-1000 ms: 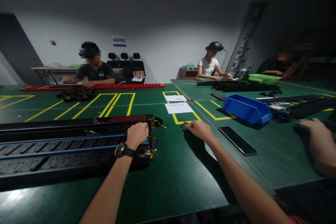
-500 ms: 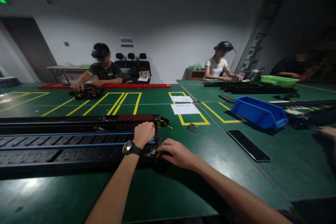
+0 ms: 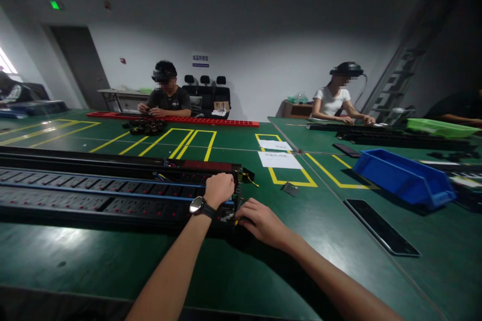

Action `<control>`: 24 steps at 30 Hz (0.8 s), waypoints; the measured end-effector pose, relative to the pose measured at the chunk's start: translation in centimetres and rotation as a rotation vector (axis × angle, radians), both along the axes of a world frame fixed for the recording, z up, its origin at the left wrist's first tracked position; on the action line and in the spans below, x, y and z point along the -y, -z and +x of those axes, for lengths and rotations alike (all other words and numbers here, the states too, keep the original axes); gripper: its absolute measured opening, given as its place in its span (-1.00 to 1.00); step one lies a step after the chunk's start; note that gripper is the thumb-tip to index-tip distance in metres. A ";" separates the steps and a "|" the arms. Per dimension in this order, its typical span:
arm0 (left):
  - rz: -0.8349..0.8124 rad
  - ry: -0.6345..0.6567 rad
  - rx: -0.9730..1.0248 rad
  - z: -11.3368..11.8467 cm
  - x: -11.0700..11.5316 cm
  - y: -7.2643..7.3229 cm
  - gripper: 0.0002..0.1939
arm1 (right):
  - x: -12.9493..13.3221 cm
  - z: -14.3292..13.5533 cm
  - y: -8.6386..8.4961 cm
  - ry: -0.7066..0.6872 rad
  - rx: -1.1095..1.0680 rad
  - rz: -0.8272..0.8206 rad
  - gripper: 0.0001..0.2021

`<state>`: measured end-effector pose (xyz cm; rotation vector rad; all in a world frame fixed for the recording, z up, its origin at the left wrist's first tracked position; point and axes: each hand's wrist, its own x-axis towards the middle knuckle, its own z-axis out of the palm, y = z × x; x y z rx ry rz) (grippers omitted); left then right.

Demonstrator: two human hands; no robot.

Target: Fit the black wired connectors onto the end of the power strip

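Several long black power strips (image 3: pixel 139 204) with rows of sockets and small red dots lie side by side on the green table. My left hand (image 3: pixel 219 189), with a watch (image 3: pixel 196 205) at its wrist, is closed over their right end. Its fingertips are hidden. My right hand (image 3: pixel 263 220) pinches at the open end of the nearest strip. Beside those fingertips a bit of yellow wire (image 3: pixel 237 221) and a small dark piece show, but what they grip is mostly covered. Another yellow wire (image 3: pixel 251 180) sticks out of the rear strip's end.
A small dark flat piece (image 3: pixel 290 189) and paper sheets (image 3: pixel 280 160) lie beyond my right hand. Farther right are a phone (image 3: pixel 380 225), a blue bin (image 3: pixel 404 175) and a green tray (image 3: pixel 442 128). Two people work across the table, near a red rail (image 3: pixel 211 121) and black strips (image 3: pixel 380 139).
My view has turned left, so everything sits farther right. Both hands keep their places at the strip end. The co-worker across at left has raised their hands from the dark bundle.
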<state>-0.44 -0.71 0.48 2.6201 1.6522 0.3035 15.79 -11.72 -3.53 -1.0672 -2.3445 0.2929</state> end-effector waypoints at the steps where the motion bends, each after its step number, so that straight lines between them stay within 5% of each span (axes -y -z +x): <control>1: 0.000 0.000 0.003 0.0 0.0 0.0 -0.64 | 0.1 -0.1 -0.2 -0.018 0.004 -0.001 -0.75; 14: 0.008 0.003 0.002 0.0 0.1 0.0 -0.64 | 0.0 -1.4 0.5 0.064 -0.165 0.011 -0.79; 20: 0.022 0.004 -0.001 0.1 0.0 0.0 -0.64 | 0.6 -1.6 -0.6 -0.045 -0.106 0.006 -0.72; 24: 0.025 0.013 -0.001 0.0 -0.1 0.1 -0.64 | 0.7 -1.7 -1.0 -0.043 -0.257 0.036 -0.70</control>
